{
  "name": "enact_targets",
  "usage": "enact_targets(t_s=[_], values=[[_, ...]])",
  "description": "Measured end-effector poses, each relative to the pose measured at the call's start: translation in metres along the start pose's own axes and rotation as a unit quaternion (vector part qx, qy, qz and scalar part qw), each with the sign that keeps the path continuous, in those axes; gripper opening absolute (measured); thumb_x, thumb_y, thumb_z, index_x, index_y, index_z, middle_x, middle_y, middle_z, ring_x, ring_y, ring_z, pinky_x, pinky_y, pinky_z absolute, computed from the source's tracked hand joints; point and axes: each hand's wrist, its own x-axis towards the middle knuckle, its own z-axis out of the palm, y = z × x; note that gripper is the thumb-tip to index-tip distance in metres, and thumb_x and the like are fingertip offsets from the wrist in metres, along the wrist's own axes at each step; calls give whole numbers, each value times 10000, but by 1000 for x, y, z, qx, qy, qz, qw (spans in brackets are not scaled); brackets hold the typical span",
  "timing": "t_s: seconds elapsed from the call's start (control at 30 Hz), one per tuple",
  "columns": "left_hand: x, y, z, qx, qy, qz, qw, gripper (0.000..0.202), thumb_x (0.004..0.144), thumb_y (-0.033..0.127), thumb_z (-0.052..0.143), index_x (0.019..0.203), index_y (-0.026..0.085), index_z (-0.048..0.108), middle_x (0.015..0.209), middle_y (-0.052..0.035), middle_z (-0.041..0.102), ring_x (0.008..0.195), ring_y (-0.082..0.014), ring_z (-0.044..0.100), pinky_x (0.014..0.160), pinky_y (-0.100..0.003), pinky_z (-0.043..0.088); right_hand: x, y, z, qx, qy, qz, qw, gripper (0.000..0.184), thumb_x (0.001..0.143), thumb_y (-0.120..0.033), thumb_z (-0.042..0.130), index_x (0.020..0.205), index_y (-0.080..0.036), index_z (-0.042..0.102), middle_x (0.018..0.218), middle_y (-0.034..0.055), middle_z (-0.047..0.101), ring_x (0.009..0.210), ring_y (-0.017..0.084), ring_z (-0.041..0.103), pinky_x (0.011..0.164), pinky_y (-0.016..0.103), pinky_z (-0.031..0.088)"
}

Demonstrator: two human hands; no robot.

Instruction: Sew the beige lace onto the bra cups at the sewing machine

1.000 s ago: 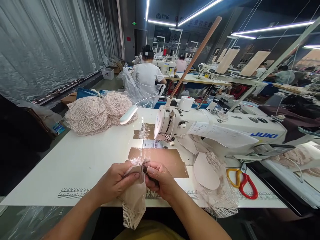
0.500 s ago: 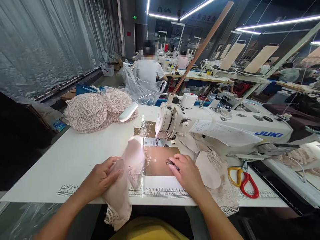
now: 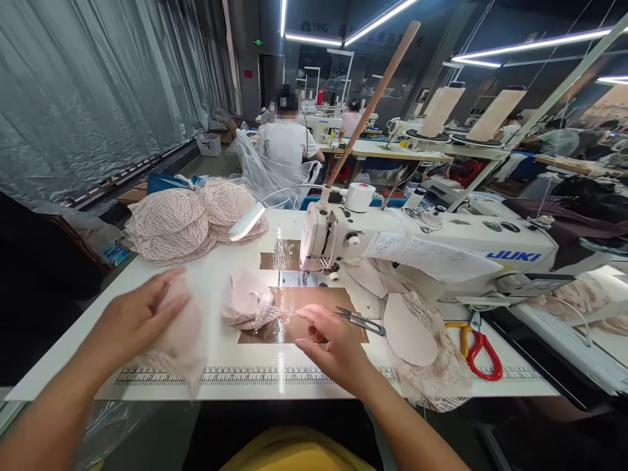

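Note:
My left hand [image 3: 130, 320] is closed on a beige lace-trimmed fabric piece [image 3: 179, 337], blurred by motion, over the left part of the table. A second beige piece with lace [image 3: 249, 302] lies crumpled by the brown plate [image 3: 307, 307], in front of the needle. Over that plate my right hand [image 3: 336, 347] hovers with thumb and fingers apart and nothing between them. Just beyond its fingers, thread snips [image 3: 366, 321] rest on the plate's right edge and the table.
A white sewing machine [image 3: 417, 239] stands behind my hands. Stacked beige lace cups [image 3: 169, 222] are at the back left. To the right lie more beige pieces [image 3: 409, 330] and scissors with red and yellow handles [image 3: 483, 356]. A person in white [image 3: 284, 147] sits ahead.
The thread snips have left my right hand and lie on the table. My left hand has moved left with its fabric piece, while the other lace piece now lies apart from it.

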Motion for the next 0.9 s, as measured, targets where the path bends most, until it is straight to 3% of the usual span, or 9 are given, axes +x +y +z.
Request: enact_targets(t_s=[0.1, 0.23, 0.33, 0.43, 0.53, 0.6, 0.7, 0.77, 0.9], values=[[17, -6, -4, 110, -43, 19, 993, 750, 828, 597, 515, 1439, 185, 377, 1381, -78, 495, 1135, -342, 558, 833, -380, 511, 5, -14, 14, -32, -19, -35, 999, 432, 851, -237, 605, 1274, -236, 516, 1264, 117, 550, 740, 157, 595, 686, 309, 521], [16, 1, 29, 31, -106, 13, 994, 741, 837, 650, 441, 1409, 179, 422, 1442, -101, 465, 1264, -344, 481, 970, -429, 464, 31, -45, 49, -27, -99, -83, 991, 559, 835, -347, 660, 1347, -264, 452, 1465, 135, 393, 720, 141, 629, 760, 317, 533], [6, 8, 57, -45, -141, -5, 989, 785, 847, 650, 408, 1442, 140, 373, 1425, -146, 488, 1272, -337, 490, 1059, -463, 391, 62, -54, 67, -117, -154, -7, 981, 823, 733, -411, 741, 1417, -153, 363, 1405, 228, 435, 824, 250, 651, 724, 392, 540], [-5, 7, 72, -140, -143, -35, 979, 795, 843, 637, 456, 1477, 178, 314, 1467, -142, 436, 1280, -327, 488, 1075, -465, 381, 80, -44, 63, -177, -171, 89, 965, 331, 775, -163, 636, 1090, -63, 617, 1038, 207, 649, 843, 292, 646, 697, 376, 516], [-17, 5, 78, -293, -99, -74, 948, 891, 791, 618, 571, 1503, 198, 237, 1486, -166, 396, 1308, -330, 457, 1047, -454, 416, 69, -29, 49, -89, -171, 76, 978, 98, 844, -188, 556, 793, -153, 632, 785, 56, 656, 724, 187, 624, 649, 268, 492], [-26, 12, 80, -398, -113, -89, 906, 899, 767, 589, 631, 1485, 179, 280, 1415, -190, 475, 1277, -334, 486, 1007, -432, 452, 52, -23, 44, 146, -146, 111, 972, 191, 881, -319, 542, 778, -166, 593, 642, -7, 576, 564, 136, 560, 512, 224, 455], [-40, 35, 83, -480, -233, -71, 843, 607, 795, 531, 644, 1251, 135, 578, 1090, -151, 680, 1032, -303, 628, 874, -386, 515, 20, -21, 39, 387, -145, 147, 899, 331, 797, -490, 651, 827, -166, 589, 646, -20, 551, 539, 131, 542, 457, 223, 445], [-48, 52, 82, -492, -272, -52, 826, 410, 830, 506, 613, 990, 134, 679, 835, -76, 689, 801, -230, 636, 731, -321, 522, 2, -17, 29, 401, -193, 127, 887, 336, 751, -479, 714, 816, -160, 628, 681, -10, 582, 606, 141, 565, 536, 242, 478], [-57, 69, 76, -499, -240, -44, 831, 358, 852, 476, 590, 716, 146, 603, 602, 17, 498, 542, -103, 436, 498, -208, 368, -22, -2, -11, 308, -270, 101, 907, 321, 729, -398, 767, 946, -169, 706, 874, 33, 652, 740, 156, 589, 663, 263, 484]])
